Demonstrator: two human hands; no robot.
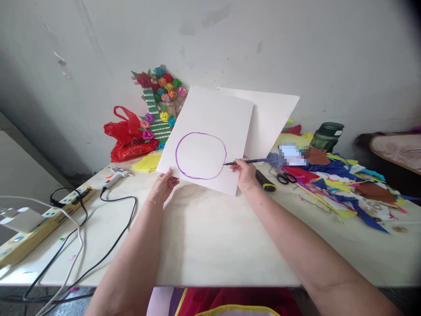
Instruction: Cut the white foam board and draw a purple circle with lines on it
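Note:
A white sheet of card (210, 114) is held up at a slant above the table, with a purple circle (176, 151) drawn on its lower half. My left hand (164, 184) grips the card's lower left corner, thumb in front and fingers behind. In my right hand (246, 174) is a purple marker (253, 161), its dark tip close to the circle's right edge. That hand is also against the card's lower right side. Behind it, a second white sheet (271, 114) leans on the wall.
Left are a power strip (36, 232), a glue gun (115, 175) with cables, a red plastic bag (126, 136) and a paper flower craft (158, 109). A yellow-and-black cutter (265, 181), scissors (287, 177), coloured scraps (348, 188) and a green bottle (326, 137) lie or stand right.

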